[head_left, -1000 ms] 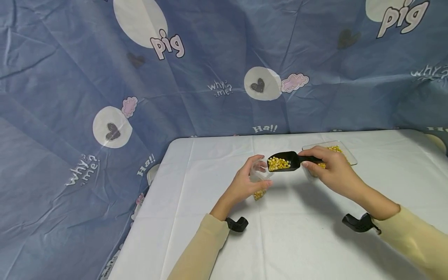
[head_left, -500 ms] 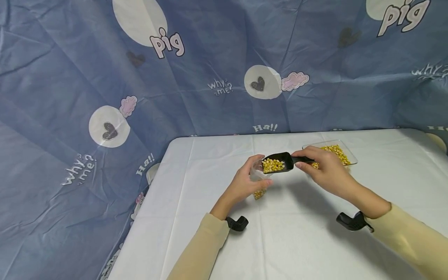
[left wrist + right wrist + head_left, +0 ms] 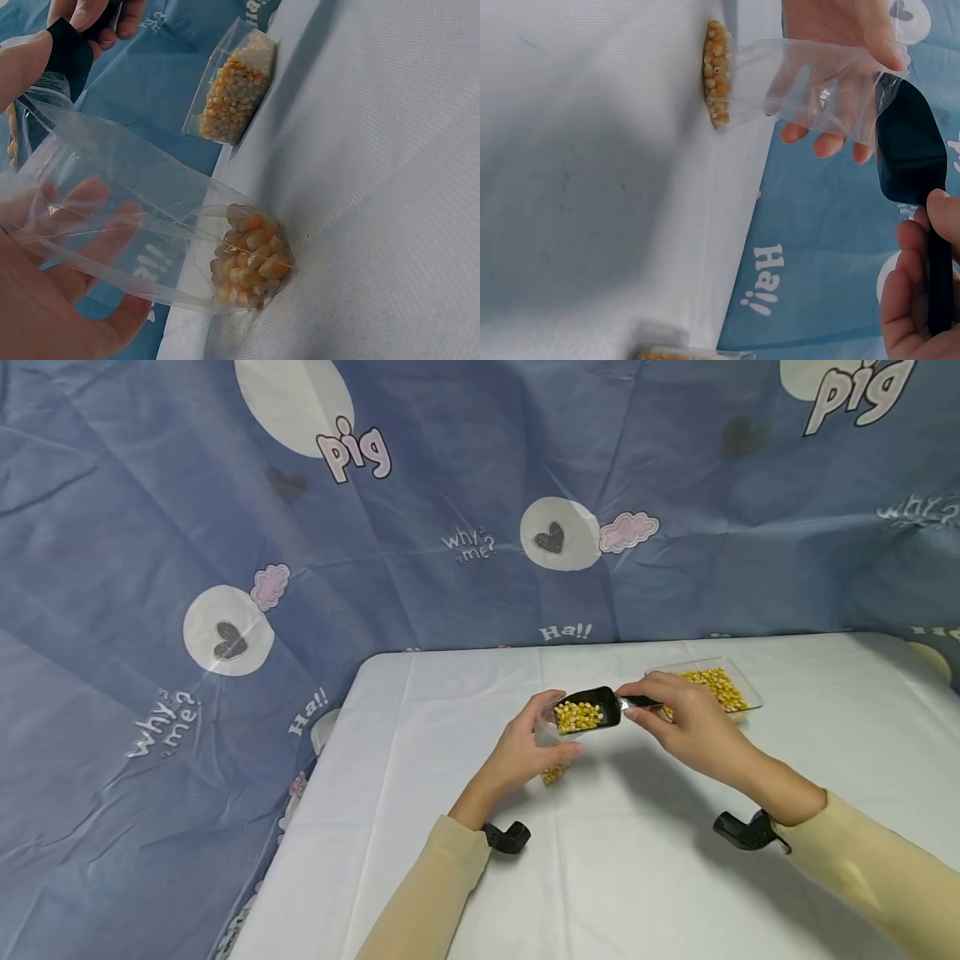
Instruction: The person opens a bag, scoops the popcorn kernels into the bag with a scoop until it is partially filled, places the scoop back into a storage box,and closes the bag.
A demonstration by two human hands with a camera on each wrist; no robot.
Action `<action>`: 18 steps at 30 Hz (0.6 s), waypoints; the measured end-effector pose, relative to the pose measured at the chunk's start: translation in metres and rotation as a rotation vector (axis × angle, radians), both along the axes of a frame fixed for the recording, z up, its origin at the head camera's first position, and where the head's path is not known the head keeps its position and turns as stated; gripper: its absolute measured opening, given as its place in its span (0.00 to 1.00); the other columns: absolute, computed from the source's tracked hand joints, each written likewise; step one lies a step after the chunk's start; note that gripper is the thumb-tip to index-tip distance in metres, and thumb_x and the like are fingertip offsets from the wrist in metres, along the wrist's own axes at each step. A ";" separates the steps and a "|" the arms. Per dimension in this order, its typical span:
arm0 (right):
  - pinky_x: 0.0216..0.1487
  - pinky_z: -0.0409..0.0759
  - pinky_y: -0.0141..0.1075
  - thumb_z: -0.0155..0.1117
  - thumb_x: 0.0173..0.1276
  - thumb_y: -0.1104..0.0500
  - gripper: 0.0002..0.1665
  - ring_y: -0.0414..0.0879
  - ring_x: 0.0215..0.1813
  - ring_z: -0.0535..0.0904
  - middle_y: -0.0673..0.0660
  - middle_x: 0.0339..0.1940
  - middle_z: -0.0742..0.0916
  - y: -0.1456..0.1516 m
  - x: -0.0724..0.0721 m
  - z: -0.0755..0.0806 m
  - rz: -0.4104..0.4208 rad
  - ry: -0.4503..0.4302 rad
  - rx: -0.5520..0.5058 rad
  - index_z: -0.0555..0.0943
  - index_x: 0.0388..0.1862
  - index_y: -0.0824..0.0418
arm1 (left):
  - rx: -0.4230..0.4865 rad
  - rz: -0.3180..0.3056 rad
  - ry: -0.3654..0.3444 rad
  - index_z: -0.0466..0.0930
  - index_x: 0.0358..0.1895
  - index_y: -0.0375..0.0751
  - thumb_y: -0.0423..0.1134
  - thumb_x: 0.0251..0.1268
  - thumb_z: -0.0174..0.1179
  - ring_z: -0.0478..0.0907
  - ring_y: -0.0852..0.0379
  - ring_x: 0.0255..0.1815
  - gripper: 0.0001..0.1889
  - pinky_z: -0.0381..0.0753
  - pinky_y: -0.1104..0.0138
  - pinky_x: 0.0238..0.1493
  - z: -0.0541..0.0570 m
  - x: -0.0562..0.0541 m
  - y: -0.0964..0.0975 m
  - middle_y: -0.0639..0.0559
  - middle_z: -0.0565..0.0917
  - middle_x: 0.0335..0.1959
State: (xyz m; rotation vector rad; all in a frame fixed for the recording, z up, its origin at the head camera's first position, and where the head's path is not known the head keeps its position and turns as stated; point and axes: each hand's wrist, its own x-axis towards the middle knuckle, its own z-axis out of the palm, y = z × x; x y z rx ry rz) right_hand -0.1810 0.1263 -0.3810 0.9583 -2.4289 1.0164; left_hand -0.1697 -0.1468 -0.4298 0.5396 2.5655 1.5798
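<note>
My left hand [image 3: 517,750] holds a clear plastic bag [image 3: 142,195] upright by its mouth, thumb on one side and fingers on the other. Corn kernels [image 3: 251,259] fill the bag's bottom, which is at the tabletop. My right hand [image 3: 697,718] grips the handle of a black scoop [image 3: 911,142], with its thumb along the top. Yellow kernels [image 3: 577,717] lie in the scoop's bowl. The scoop's front edge is inside the bag's mouth, beside the left thumb.
Behind my right hand stands a clear rectangular box [image 3: 746,683] of corn kernels, partly covered by that hand. A white cloth [image 3: 435,735] covers the table. A blue printed curtain [image 3: 450,485] hangs along its back and left sides.
The right hand has brought the scoop of kernels leftward, from beside the bag into its mouth. More of the box now shows. The left hand and bag have stayed nearly still.
</note>
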 end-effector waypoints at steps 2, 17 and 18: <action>0.32 0.70 0.34 0.73 0.66 0.65 0.18 0.38 0.32 0.71 0.43 0.40 0.85 0.000 -0.001 -0.001 0.005 0.010 0.004 0.86 0.53 0.53 | 0.000 -0.002 -0.001 0.58 0.74 0.77 0.62 0.58 0.70 0.69 0.59 0.68 0.42 0.67 0.45 0.65 0.000 0.000 0.001 0.59 0.72 0.68; 0.38 0.78 0.40 0.74 0.63 0.68 0.18 0.39 0.40 0.77 0.46 0.42 0.85 -0.001 -0.004 -0.002 0.066 0.109 0.023 0.86 0.51 0.58 | 0.012 -0.023 -0.008 0.58 0.75 0.74 0.60 0.60 0.70 0.63 0.54 0.74 0.41 0.63 0.43 0.68 0.001 -0.001 0.002 0.63 0.66 0.74; 0.38 0.78 0.39 0.74 0.63 0.68 0.18 0.40 0.40 0.78 0.46 0.42 0.85 0.000 -0.004 -0.003 0.063 0.111 0.027 0.86 0.51 0.58 | 0.013 -0.024 -0.010 0.58 0.74 0.75 0.60 0.59 0.70 0.63 0.54 0.74 0.41 0.63 0.43 0.68 0.001 -0.001 0.003 0.63 0.66 0.74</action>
